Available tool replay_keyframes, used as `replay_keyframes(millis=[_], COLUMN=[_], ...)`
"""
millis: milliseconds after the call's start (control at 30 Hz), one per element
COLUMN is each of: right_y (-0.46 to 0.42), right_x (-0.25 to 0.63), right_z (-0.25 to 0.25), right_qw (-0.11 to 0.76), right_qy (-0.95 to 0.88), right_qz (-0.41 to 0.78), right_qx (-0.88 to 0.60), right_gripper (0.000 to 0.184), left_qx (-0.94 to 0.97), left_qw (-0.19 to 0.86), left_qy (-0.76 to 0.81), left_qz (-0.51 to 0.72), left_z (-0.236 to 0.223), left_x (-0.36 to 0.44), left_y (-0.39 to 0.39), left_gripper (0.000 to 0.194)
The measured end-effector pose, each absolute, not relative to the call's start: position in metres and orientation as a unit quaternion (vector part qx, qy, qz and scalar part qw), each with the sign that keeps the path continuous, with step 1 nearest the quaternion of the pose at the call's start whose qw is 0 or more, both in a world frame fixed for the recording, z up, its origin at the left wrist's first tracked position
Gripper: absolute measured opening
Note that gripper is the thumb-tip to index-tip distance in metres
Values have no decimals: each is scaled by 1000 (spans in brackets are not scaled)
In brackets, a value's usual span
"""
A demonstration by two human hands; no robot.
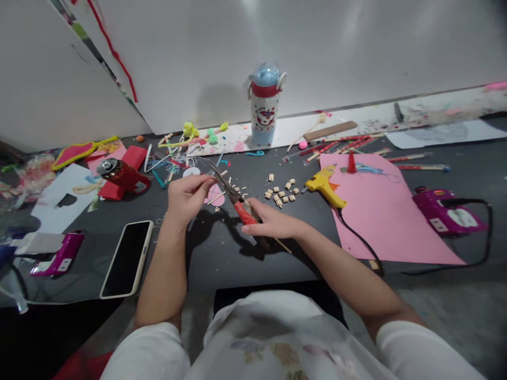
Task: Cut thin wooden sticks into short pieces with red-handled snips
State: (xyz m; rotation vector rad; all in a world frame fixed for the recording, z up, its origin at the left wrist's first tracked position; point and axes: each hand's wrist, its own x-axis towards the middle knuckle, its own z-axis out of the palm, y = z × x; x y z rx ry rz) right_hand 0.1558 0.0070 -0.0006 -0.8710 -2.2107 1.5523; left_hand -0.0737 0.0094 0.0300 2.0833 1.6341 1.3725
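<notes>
My right hand [267, 219] is closed around the red handles of a pair of scissors [242, 211], whose blades point up and to the left, slightly apart. My left hand [192, 192] pinches something small beside the blades; its fingers hide what it is. A thin wooden stick [283, 246] shows below my right hand, the rest of it hidden. Under the blades lies a pink paper shape [216, 195] with bits of stick on it. Several short bundled stick pieces [279, 198] lie to the right of the scissors.
A yellow glue gun [327, 187] rests on pink paper [388, 221] at right, its cord running to a purple power strip [447, 214]. A water bottle [264, 105] stands at the back. At left are a red can [124, 177], a phone [127, 258] and another purple strip [59, 256].
</notes>
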Motion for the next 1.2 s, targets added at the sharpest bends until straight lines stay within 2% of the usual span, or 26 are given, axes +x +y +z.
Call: replay_keyframes(millis=[500,900,1000,1200], right_y=[7,7,7,7], right_x=[158,155,157,158], right_z=[-5,-6,-2,3], right_qw=[173,164,151,136], right_qy=[-735,-743,-760,-775], right_qz=[601,564,551,532], right_qx=[-262,-322,-310,-314], right_gripper=[41,47,48,49], left_qx=[643,660,653,594], left_qw=[156,135,179,355], left_qy=[574,571,560,525], left_qz=[484,470,478,495], left_z=[29,28,30,26], left_x=[-69,-69,-74,-81], left_y=[10,11,10,10], left_gripper=[19,18,18,23])
